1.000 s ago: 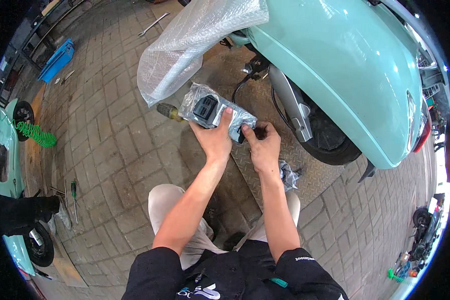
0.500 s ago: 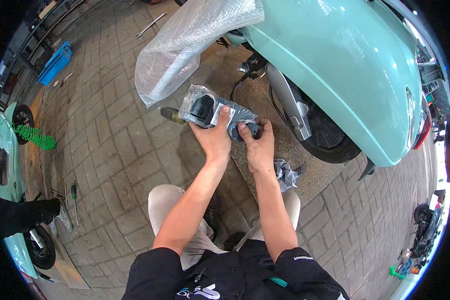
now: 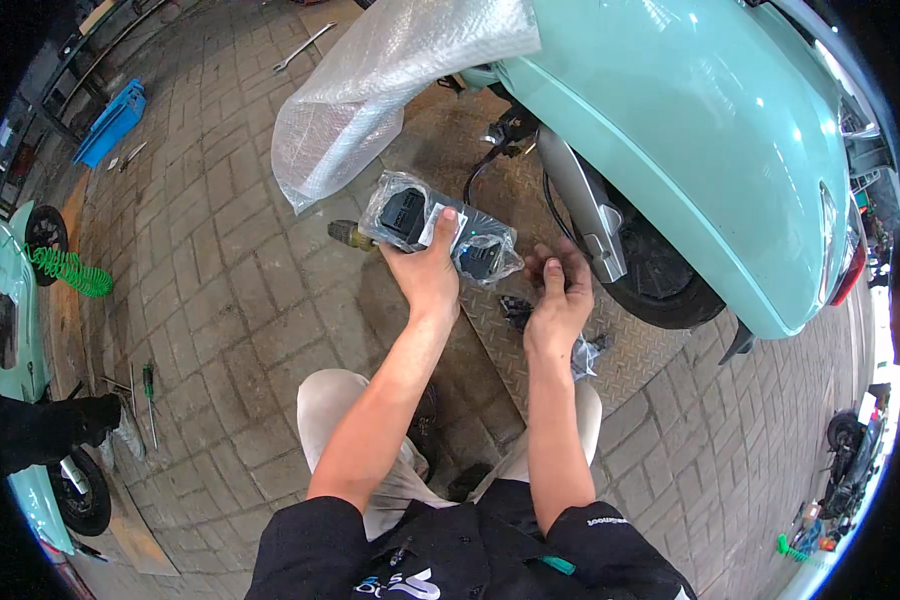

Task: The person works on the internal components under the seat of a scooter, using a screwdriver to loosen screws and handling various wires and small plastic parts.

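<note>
A clear plastic bag (image 3: 506,237) with black, box-like plastic parts (image 3: 403,214) and a white label is gripped by my left hand (image 3: 428,265), thumb on top. The bag's right end, with a smaller dark part (image 3: 478,260) inside, hangs free. My right hand (image 3: 558,305) is off the bag, to its right, fingers loosely curled and apart with nothing visible in them. Just left of it shows a small dark item (image 3: 515,312); its kind is unclear. A screwdriver-like handle (image 3: 350,235), yellowish and dark, shows beyond my left hand.
A mint-green scooter (image 3: 670,130), partly under bubble wrap (image 3: 345,130), stands ahead; its rear wheel (image 3: 660,270) is near my right hand. Crumpled plastic (image 3: 587,357) lies on the metal plate (image 3: 490,340). A wrench (image 3: 304,48), blue crate (image 3: 110,125) and another person's leg (image 3: 60,430) are farther off.
My right hand has let go of the bag's right end and moved right and slightly down. The left hand keeps its hold. The dark item beside the right hand is now visible.
</note>
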A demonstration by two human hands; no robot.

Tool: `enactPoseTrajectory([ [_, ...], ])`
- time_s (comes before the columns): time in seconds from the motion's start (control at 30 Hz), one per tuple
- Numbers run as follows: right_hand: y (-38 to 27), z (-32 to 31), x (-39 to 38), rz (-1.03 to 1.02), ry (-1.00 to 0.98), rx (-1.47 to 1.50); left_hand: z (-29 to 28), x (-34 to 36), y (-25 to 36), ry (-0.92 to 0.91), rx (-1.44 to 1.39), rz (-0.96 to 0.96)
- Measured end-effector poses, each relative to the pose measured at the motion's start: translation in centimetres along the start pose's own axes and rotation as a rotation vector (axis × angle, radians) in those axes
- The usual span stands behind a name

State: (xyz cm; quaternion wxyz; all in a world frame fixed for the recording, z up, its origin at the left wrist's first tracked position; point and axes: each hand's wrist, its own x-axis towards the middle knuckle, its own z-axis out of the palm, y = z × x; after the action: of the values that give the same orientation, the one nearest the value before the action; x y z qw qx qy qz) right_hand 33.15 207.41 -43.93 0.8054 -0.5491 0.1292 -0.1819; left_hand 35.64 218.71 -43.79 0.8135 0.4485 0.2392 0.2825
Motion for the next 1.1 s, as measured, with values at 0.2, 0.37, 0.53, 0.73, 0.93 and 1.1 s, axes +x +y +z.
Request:
enactPoseTrajectory([
  [0.2, -1.7, -0.9, 2.5, -0.652, -0.277, -0.722, -0.2, 0.1, -0.2, -0.038, 0.056, 0.011],
  [0.37, -3.0, 0.4, 2.1, -0.545, -0.465, -0.854, -0.2, 0.0, -0.2, -0.067, 0.078, -0.009],
  [0.53, -3.2, 0.0, 3.4, -0.445, -0.533, -0.795, -0.3, 0.1, -0.1, -0.121, 0.147, -0.056],
  [0.73, -3.3, 0.4, 4.0, -0.311, -0.439, -0.854, -0.2, -0.2, -0.2, -0.256, 0.112, -0.178],
  [0.93, -3.4, 0.1, 4.1, -0.267, -0.448, -0.846, -0.3, -0.4, 0.1, -0.290, 0.039, -0.286],
  [1.1, -2.8, 0.0, 4.7, -0.351, -0.472, -0.799, -0.8, 0.4, 0.7, -0.425, 0.058, -0.490],
])
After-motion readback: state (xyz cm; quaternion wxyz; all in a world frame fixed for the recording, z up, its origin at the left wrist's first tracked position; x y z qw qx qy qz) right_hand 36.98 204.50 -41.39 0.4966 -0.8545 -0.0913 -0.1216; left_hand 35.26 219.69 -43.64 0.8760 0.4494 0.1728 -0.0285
